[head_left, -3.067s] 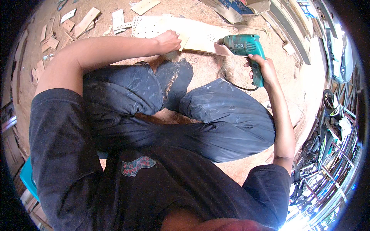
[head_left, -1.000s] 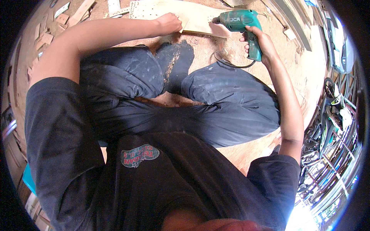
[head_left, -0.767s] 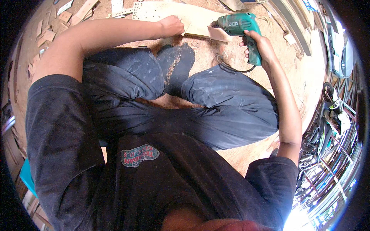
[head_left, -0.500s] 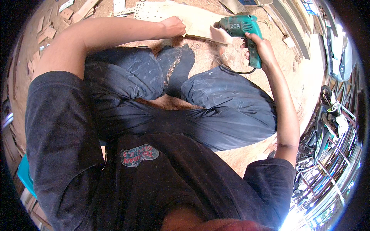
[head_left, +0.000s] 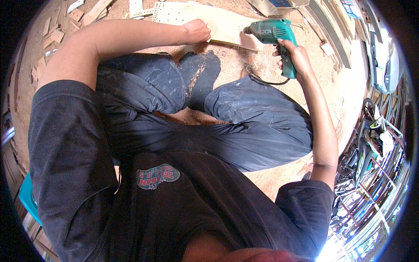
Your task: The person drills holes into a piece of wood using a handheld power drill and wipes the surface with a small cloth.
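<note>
A green electric drill [head_left: 274,31] is in my right hand [head_left: 294,54], whose fingers wrap round its grip near the trigger. Its chuck points left at the right end of a pale wooden board [head_left: 231,24], among small dark holes; the bit's tip is too small to make out. More holes dot the board's left end. Closed at the near edge of that board is my left hand [head_left: 198,31], its fingertips turned out of sight. The drill's black cord [head_left: 273,81] hangs from the grip and curves toward my right knee.
Wood offcuts [head_left: 54,37] lie on the dusty ground at the left. Long timber beams [head_left: 329,30] lean at the far right. Beyond them are a parked motorbike [head_left: 373,131] and a rack of long rods [head_left: 375,192]. My bent legs [head_left: 257,105] lie just this side of the board.
Very little differs. The drill and my right hand have shifted down by a slight amount, still at the board's right end; my left hand has stayed in place.
</note>
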Demonstrator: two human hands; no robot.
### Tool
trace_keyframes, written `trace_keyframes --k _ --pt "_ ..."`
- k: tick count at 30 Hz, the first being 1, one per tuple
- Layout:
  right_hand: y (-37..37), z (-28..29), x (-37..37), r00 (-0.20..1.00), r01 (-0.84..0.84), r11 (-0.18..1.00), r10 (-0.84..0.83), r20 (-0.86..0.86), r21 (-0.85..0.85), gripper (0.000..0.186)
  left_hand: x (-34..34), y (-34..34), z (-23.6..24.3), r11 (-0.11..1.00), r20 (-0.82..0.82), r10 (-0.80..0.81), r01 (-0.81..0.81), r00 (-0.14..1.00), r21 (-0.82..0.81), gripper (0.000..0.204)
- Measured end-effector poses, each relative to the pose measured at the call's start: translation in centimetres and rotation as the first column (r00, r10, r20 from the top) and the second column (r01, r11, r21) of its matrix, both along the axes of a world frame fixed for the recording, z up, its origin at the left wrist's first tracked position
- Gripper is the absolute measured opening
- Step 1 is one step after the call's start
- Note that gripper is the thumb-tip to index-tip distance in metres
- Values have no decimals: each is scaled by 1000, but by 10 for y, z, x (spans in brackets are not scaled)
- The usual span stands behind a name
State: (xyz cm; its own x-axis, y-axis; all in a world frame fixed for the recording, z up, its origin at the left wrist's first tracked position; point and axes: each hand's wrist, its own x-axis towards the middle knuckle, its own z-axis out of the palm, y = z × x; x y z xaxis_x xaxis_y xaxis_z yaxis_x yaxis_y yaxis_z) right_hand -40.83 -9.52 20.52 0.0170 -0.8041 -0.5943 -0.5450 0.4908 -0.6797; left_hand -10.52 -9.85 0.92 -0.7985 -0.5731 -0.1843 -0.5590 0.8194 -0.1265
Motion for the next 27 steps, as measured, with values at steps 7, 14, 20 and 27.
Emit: trace_keyframes --k 7,14,20,27 --pt "-1 0 -1 1000 -7 1000 7 6 -2 35 -1 0 4 999 92 -34 36 995 -17 17" --pt "0 -1 0 1000 -7 1000 7 4 4 35 -1 0 3 999 86 -32 33 996 -13 19" --pt "1 0 1 1000 -13 1000 13 11 -7 35 0 0 5 999 77 -34 35 996 -9 19" --pt "1 1 3 1000 -13 1000 13 -21 -4 34 -1 -1 4 999 23 -17 16 1000 33 16"
